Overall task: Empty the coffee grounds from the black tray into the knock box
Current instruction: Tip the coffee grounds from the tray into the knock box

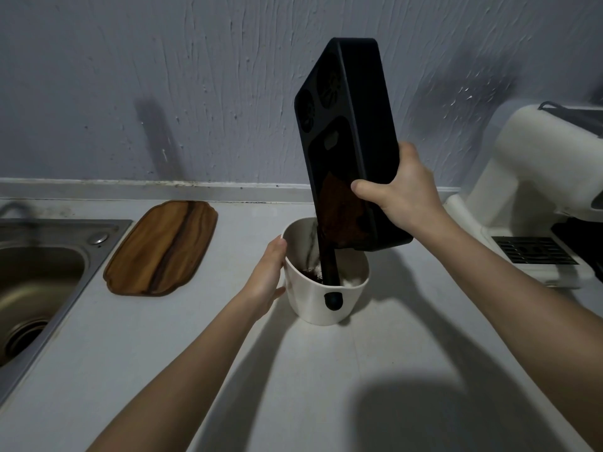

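1. Desk (326, 370) — pale surface filling the lower half of the frame. It carries the knock box at centre, a wooden board (161, 247) to the left of centre, a steel sink (39, 272) at the left edge and a white coffee machine (535, 190) at the right edge.
2. Black tray (359, 141) — held in the air right of centre, tipped steeply, almost on end, with its lower corner just above the knock box opening. It is a dark, matte, rectangular piece with round recesses near its upper end. A brown mass of coffee grounds (342, 213) clings to the lower part of its inner face.
3. Knock box (323, 288) — a white tub standing upright on the desk, crossed by a black bar (329, 265). A small amount of dark grounds lies inside.
4. Right hand (401, 197) — closed around the lower right edge of the tray, thumb across the front.
5. Left hand (267, 275) — wrapped against the left wall of the knock box, steadying it.
6. Risks, as judged from this position:
   - The grounds appear caked; they may release all at once and scatter past the rim.
   - The tray corner sits toward the far side of the opening, so any drift could drop grounds onto the desk.
   - A tap against the bar could tilt the tub if the left hand loosens.
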Demonstrator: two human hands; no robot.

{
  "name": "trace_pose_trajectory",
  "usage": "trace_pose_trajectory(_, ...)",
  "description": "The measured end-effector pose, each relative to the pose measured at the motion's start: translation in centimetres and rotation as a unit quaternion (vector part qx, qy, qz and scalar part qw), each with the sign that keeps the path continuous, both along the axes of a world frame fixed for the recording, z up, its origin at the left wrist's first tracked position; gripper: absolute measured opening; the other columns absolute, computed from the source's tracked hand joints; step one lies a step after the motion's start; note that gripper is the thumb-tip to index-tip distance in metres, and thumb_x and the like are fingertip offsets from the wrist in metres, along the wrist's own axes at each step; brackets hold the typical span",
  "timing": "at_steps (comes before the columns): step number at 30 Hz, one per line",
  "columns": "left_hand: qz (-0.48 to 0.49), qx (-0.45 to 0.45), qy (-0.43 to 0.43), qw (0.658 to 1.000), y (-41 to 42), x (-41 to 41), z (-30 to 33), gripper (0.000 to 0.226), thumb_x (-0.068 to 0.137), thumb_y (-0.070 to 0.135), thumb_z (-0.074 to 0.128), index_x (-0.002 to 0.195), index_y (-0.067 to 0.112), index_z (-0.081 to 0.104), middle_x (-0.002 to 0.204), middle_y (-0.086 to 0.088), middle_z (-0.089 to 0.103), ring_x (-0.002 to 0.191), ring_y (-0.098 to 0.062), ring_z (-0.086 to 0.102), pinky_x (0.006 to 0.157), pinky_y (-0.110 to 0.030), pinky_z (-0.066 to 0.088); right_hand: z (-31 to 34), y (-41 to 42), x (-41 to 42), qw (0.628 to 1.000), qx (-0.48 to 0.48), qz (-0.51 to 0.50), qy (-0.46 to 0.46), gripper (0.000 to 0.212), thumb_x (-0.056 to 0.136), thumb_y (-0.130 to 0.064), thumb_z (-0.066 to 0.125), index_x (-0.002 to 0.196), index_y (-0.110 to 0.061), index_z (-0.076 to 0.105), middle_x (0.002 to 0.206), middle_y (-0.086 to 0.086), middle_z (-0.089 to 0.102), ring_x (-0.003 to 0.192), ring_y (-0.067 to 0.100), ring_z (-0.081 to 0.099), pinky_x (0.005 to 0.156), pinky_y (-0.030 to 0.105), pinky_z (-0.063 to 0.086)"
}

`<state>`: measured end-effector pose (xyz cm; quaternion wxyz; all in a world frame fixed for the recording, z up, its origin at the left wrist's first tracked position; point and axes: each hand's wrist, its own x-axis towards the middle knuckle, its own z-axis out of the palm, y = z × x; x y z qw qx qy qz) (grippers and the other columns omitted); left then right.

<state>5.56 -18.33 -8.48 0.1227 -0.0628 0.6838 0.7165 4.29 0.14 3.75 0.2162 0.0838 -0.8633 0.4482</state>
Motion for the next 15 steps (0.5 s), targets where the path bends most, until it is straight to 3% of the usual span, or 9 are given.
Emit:
trace_pose_trajectory(2,0.002,-0.001,0.000,1.000,0.02,0.01,0.03,0.027,0.092,0.049,0.023,0.117,0.043,0.031,0.127,0.010,0.034,0.132,-0.019,0.027,0.102,-0.050,0.030,0.01,-0.10,-0.02,1.000,0.002,0.004,0.001,0.062,0.069,-0.023,0.072,0.120,-0.008,0.038,0.080,-0.019,0.042,0.069,-0.004,0.043,0.044,-0.005,0.033)
trace_pose_trajectory(7,0.005,-0.013,-0.001,1.000,0.04,-0.08,-0.05,0.040,0.092,0.050,0.024,0.129,0.038,0.028,0.144,0.004,0.029,0.135,-0.022,0.026,0.104,-0.051,0.029,-0.13,-0.26,0.01,1.000,0.014,0.014,0.002,0.068,0.070,-0.023,0.072,0.125,-0.009,0.035,0.087,-0.013,0.044,0.070,-0.002,0.042,0.047,-0.007,0.032)
trace_pose_trajectory(11,-0.001,-0.008,-0.002,1.000,-0.08,-0.25,-0.24,0.032,0.092,0.051,0.024,0.122,0.041,0.030,0.126,0.010,0.034,0.132,-0.019,0.027,0.103,-0.049,0.030,-0.21,-0.33,0.05,1.000,0.010,0.012,0.002,0.067,0.070,-0.022,0.072,0.125,-0.008,0.036,0.090,-0.008,0.044,0.071,-0.002,0.041,0.047,-0.007,0.031)
trace_pose_trajectory(15,-0.004,-0.003,0.000,1.000,-0.14,-0.32,-0.36,0.025,0.091,0.051,0.024,0.115,0.045,0.031,0.123,0.014,0.033,0.131,-0.017,0.027,0.102,-0.049,0.030,-0.13,-0.43,0.07,1.000,0.013,0.009,-0.002,0.066,0.070,-0.023,0.072,0.123,-0.009,0.036,0.084,-0.013,0.043,0.070,-0.002,0.042,0.047,-0.006,0.033)
